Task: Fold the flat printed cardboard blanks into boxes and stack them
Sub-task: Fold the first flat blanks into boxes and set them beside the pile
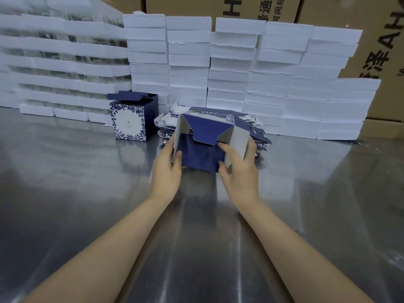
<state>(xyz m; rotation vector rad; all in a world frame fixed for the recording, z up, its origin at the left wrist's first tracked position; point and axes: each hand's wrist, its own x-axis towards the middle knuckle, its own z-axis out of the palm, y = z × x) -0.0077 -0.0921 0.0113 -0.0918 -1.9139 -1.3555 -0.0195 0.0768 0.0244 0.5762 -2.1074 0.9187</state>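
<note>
A half-folded navy blue box (205, 138) is held above the metal table (87, 193), its open end facing me with grey inner flaps spread left and right and a blue tabbed flap folded down over the middle. My left hand (168, 169) grips its left side, thumb on the blue panel. My right hand (240, 169) grips the right side, fingers curled round the right flap. Behind it lies a pile of flat blue-and-white printed blanks (168, 123). One finished box (132, 119) with a floral white front stands upright to the left, its lid flaps open.
Stacks of white foam trays (240, 68) form a wall along the back of the table, with taller stacks holding glassware (61, 57) at the left. Brown printed cartons (376, 40) stand behind them.
</note>
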